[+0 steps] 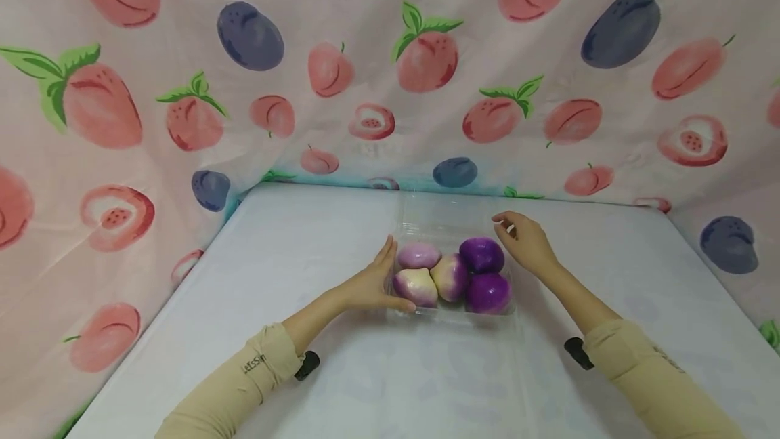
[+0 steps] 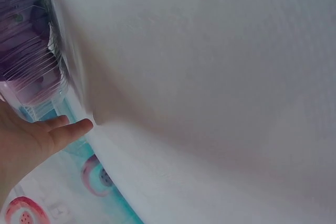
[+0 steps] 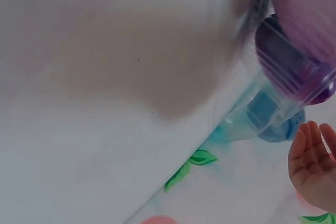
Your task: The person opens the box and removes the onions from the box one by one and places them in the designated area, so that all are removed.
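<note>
A clear plastic clamshell box (image 1: 451,311) stands on the table with its lid (image 1: 440,212) folded back at the far side. Inside lie several glossy round purple and cream pieces, such as the dark purple piece (image 1: 487,293) and the cream piece with a pointed tip (image 1: 417,288); their exact kind is unclear. My left hand (image 1: 372,284) spreads along the box's left side, thumb at the near corner and fingers straight. Beyond the box's far right corner, my right hand (image 1: 527,242) hovers with loosely bent fingers, holding nothing.
The white table (image 1: 292,242) spreads out on all sides of the box. Behind and beside it hangs a fruit-printed cloth (image 1: 365,32). Black wrist pieces (image 1: 577,353) show at both cuffs.
</note>
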Motion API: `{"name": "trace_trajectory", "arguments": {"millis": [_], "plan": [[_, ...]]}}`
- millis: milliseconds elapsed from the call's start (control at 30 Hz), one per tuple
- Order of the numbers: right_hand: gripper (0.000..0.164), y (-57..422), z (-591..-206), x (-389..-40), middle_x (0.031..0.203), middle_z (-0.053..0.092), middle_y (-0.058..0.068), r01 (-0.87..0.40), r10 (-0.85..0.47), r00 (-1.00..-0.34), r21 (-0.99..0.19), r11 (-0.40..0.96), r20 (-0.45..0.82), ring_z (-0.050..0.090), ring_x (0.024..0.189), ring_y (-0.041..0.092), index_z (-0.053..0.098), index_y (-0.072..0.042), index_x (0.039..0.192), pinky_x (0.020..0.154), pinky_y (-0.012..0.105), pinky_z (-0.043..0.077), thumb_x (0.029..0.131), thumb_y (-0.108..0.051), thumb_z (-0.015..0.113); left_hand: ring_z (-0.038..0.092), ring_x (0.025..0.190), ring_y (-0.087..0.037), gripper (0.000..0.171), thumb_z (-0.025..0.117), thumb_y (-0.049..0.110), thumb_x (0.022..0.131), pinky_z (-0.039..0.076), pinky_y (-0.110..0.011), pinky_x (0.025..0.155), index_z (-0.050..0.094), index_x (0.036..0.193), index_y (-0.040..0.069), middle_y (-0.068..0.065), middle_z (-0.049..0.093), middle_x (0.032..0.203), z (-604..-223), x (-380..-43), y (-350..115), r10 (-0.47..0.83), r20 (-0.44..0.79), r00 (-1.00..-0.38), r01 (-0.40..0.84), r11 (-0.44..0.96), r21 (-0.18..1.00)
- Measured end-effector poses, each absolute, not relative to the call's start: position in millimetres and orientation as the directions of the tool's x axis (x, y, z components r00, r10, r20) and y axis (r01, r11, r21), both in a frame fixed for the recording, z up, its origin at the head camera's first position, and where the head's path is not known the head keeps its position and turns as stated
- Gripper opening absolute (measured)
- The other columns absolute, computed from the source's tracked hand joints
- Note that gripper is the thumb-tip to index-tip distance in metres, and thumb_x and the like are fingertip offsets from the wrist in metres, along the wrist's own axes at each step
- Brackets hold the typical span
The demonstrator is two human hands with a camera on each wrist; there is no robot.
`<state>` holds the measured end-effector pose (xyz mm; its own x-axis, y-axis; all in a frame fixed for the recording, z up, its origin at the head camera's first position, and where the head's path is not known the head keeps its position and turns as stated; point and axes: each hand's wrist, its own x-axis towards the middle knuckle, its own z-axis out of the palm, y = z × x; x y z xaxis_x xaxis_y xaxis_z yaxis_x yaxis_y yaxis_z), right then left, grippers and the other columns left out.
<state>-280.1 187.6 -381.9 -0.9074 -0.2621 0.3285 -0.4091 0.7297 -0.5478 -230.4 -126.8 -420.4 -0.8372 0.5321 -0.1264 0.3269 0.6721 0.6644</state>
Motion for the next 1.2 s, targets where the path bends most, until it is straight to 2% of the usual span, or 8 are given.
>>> {"name": "trace_trajectory", "arguments": {"millis": [133,267,467,600,800,967,1200], "plan": [[0.023,184,-376,-266,0.09,0.065,0.019,-0.433,-0.301,-0.899,-0.545,0.718,0.318,0.059,0.073,0.025,0.063,0.006,0.107,0.064,0.031,0.047,0.092,-0.01,0.055,-0.011,0.145,-0.028,0.131,0.074,0.061,0.068,0.013,-0.048,0.117,-0.012,0.149,0.004,-0.012,-0.022,0.156,-420,-231,-126,0.531,-0.124,-0.838,0.315,0.658,0.684],[0.019,183,-373,-248,0.09,0.067,0.017,-0.45,-0.343,-0.893,-0.539,0.711,0.293,0.061,0.074,0.025,0.064,0.005,0.102,0.066,0.033,0.049,0.091,-0.01,0.059,-0.015,0.145,-0.028,0.131,0.076,0.056,0.07,0.01,-0.047,0.118,-0.015,0.148,0.003,-0.013,-0.025,0.155,-422,-229,-126,0.543,-0.131,-0.829,0.302,0.633,0.713],[0.014,186,-371,-231,0.092,0.069,0.013,-0.462,-0.387,-0.887,-0.536,0.707,0.253,0.064,0.08,0.025,0.065,0.001,0.097,0.072,0.038,0.054,0.09,-0.01,0.062,-0.015,0.145,-0.027,0.131,0.075,0.058,0.07,0.01,-0.047,0.118,-0.016,0.148,0.003,-0.012,-0.026,0.155,-423,-228,-128,0.542,-0.125,-0.831,0.3,0.626,0.72],[0.022,187,-369,-227,0.096,0.068,0.013,-0.44,-0.384,-0.896,-0.568,0.695,0.224,0.063,0.089,0.028,0.064,0.001,0.1,0.077,0.042,0.055,0.09,-0.019,0.064,-0.008,0.145,-0.033,0.129,0.074,0.06,0.069,0.015,-0.051,0.116,-0.011,0.15,0.006,-0.013,-0.023,0.156,-421,-228,-128,0.54,-0.1,-0.836,0.317,0.622,0.716],[0.029,189,-378,-217,0.102,0.064,0.015,-0.462,-0.427,-0.879,-0.602,0.652,0.212,0.061,0.09,0.027,0.061,0.003,0.106,0.075,0.037,0.055,0.088,-0.019,0.066,-0.005,0.145,-0.034,0.128,0.074,0.06,0.069,0.016,-0.052,0.116,-0.008,0.15,0.006,-0.013,-0.02,0.157,-421,-228,-125,0.546,-0.093,-0.833,0.35,0.649,0.676],[0.032,191,-388,-210,0.1,0.065,0.014,-0.48,-0.412,-0.876,-0.55,0.684,0.252,0.061,0.088,0.026,0.06,0.003,0.106,0.076,0.04,0.054,0.086,-0.02,0.069,-0.007,0.146,-0.03,0.129,0.074,0.06,0.069,0.013,-0.05,0.117,-0.011,0.15,0.006,-0.01,-0.018,0.157,-418,-227,-124,0.546,-0.119,-0.829,0.333,0.655,0.679],[0.044,194,-391,-207,0.104,0.068,0.015,-0.465,-0.411,-0.884,-0.493,0.736,0.22,0.066,0.094,0.031,0.062,0.002,0.108,0.082,0.045,0.054,0.083,-0.033,0.071,-0.001,0.146,-0.034,0.126,0.073,0.061,0.07,0.015,-0.055,0.115,-0.007,0.151,0.007,-0.008,-0.017,0.158,-416,-227,-126,0.534,-0.146,-0.833,0.327,0.688,0.648]]}}
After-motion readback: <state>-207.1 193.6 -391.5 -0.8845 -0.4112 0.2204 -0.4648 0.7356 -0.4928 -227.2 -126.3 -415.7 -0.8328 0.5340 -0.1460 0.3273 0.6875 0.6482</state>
